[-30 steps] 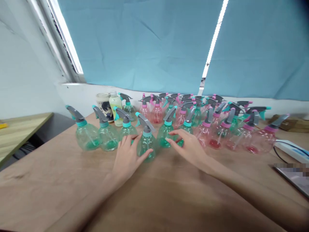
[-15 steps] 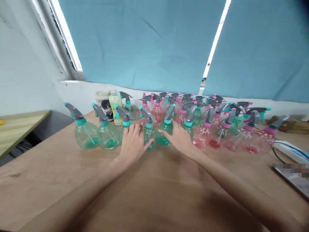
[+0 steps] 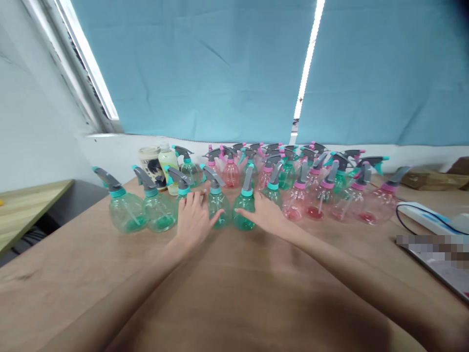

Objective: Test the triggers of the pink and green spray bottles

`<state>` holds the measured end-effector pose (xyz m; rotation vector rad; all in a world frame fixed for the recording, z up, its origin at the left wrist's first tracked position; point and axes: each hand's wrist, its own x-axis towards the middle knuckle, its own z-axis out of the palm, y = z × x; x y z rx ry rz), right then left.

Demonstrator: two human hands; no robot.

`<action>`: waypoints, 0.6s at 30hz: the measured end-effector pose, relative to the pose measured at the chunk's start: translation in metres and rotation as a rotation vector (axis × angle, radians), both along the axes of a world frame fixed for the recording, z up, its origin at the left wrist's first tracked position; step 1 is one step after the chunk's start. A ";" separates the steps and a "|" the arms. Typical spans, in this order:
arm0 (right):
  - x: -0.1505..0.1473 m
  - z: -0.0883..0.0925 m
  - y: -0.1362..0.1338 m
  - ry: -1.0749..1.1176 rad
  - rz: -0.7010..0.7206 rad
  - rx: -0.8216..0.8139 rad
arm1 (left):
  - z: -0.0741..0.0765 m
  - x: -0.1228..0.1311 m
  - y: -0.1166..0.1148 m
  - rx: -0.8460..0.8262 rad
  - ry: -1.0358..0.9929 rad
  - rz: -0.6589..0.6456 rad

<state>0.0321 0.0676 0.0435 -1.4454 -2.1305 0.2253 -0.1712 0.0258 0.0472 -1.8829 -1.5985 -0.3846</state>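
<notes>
Green spray bottles with turquoise collars and grey trigger heads stand in a front row. My right hand is closed around the side of one green spray bottle, its thumb across the front and its fingers partly hidden. My left hand lies open, fingers and thumb apart, between two other bottles. Its thumb reaches across the front of a green spray bottle. Its fingers cover much of another green spray bottle. Two green bottles stand further left, one of them a spray bottle with green liquid.
Pink spray bottles continue the row to the right, with mixed pink and green ones behind. A patterned cup and a pale bottle stand at the back left. A power strip and a dark-edged flat device lie at right.
The green spray bottle at my right hand has come slightly closer to me and its trigger head leans less to the right. My left hand stays by the same bottles. The view has shifted slightly.
</notes>
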 end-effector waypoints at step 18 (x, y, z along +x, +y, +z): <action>0.133 0.025 -0.056 0.126 0.595 -0.057 | -0.036 0.106 -0.066 -0.712 -0.870 -0.650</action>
